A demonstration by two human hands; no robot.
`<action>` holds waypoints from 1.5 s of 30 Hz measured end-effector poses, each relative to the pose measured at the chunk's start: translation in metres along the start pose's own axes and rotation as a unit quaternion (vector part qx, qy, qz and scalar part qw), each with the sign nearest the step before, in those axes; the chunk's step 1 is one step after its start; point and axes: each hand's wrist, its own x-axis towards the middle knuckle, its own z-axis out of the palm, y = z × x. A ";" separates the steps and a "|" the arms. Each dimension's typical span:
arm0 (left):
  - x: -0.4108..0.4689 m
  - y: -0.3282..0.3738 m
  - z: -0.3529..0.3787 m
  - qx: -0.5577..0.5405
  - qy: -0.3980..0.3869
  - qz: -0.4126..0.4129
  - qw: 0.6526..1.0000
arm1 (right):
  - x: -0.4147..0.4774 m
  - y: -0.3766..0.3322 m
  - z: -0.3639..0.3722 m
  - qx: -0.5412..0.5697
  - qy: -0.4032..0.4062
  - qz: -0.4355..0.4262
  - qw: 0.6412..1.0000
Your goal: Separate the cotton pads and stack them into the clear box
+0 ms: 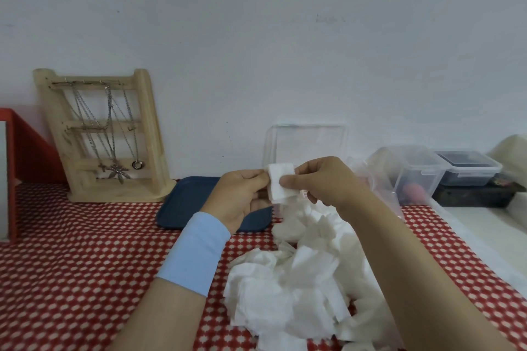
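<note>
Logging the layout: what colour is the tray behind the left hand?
Dark blue. The tray shows best in the head view.

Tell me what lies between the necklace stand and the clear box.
In the head view, a dark blue tray lies on the cloth between the necklace stand and the clear box, the left hand over its right end.
</note>
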 end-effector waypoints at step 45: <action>0.008 -0.003 -0.017 0.101 0.021 -0.002 0.995 | -0.013 -0.004 -0.013 -0.043 -0.142 -0.072 0.986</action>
